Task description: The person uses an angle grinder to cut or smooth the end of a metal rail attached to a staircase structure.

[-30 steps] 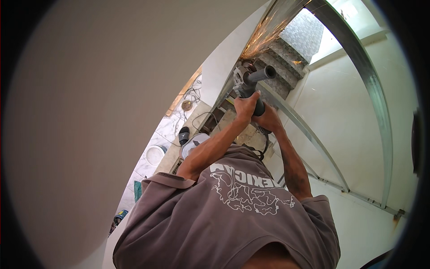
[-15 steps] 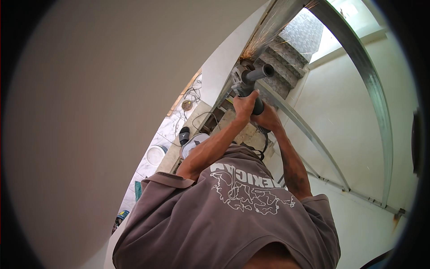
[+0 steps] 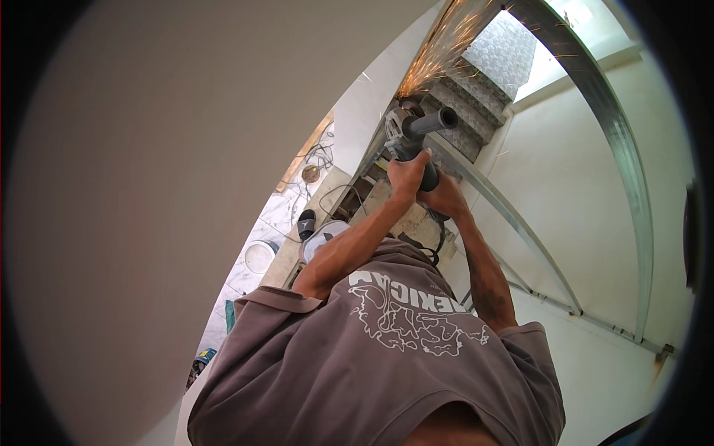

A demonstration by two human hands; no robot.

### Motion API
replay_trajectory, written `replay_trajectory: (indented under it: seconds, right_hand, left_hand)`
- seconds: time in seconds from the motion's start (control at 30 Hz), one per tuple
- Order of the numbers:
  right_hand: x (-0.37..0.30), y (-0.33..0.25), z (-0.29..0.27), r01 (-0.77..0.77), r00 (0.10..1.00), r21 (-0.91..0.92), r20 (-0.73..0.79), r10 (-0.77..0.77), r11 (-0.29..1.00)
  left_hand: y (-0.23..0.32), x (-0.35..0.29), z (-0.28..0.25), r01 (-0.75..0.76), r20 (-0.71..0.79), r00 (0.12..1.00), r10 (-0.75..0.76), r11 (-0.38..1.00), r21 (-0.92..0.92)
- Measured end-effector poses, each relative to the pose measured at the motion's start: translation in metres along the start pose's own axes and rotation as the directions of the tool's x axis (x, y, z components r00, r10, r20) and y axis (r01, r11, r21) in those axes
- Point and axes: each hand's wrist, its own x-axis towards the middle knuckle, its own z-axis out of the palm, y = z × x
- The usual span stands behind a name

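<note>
Both my hands grip an angle grinder [image 3: 405,135] with a grey head and a dark side handle sticking out to the right. My left hand [image 3: 407,177] is wrapped round its body just behind the head. Farther back along the body, my right hand [image 3: 446,196] is closed on the rear part, its fingers partly hidden. The disc end touches or sits very close to a metal beam [image 3: 467,37] along the wall edge; the exact contact is hidden. Orange sparks [image 3: 439,56] spray from there up and away along the beam.
A curved metal beam [image 3: 613,126] and a thinner metal bar [image 3: 513,212] run along the pale right wall. Grey stairs [image 3: 465,104] lie beyond the grinder. Lower left are a white bucket [image 3: 259,256], a dark sandal [image 3: 306,223] and loose cables [image 3: 318,157]. A large pale surface [image 3: 163,186] fills the left.
The spark spray has grown denser and brighter, fanning out along the beam. My hands and the grinder hold almost the same position.
</note>
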Motion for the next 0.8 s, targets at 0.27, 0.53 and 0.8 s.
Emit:
replay_trajectory:
  seconds: [0.27,0.53,0.8]
  right_hand:
    - [-0.001,-0.001,0.0,0.01,1.0,-0.005,-0.015,-0.01,1.0]
    - [0.002,0.0,0.0,0.023,1.0,-0.005,-0.011,-0.023,1.0]
    - [0.001,0.004,0.003,-0.003,1.0,0.017,-0.018,0.004,1.0]
  left_hand:
    - [-0.004,0.001,0.0,-0.032,0.01,0.999,0.032,0.999,-0.018]
    - [0.004,0.0,0.0,-0.017,0.002,1.0,0.017,1.0,-0.003]
    - [0.001,0.001,-0.002,0.005,0.003,1.0,-0.006,0.999,0.038]
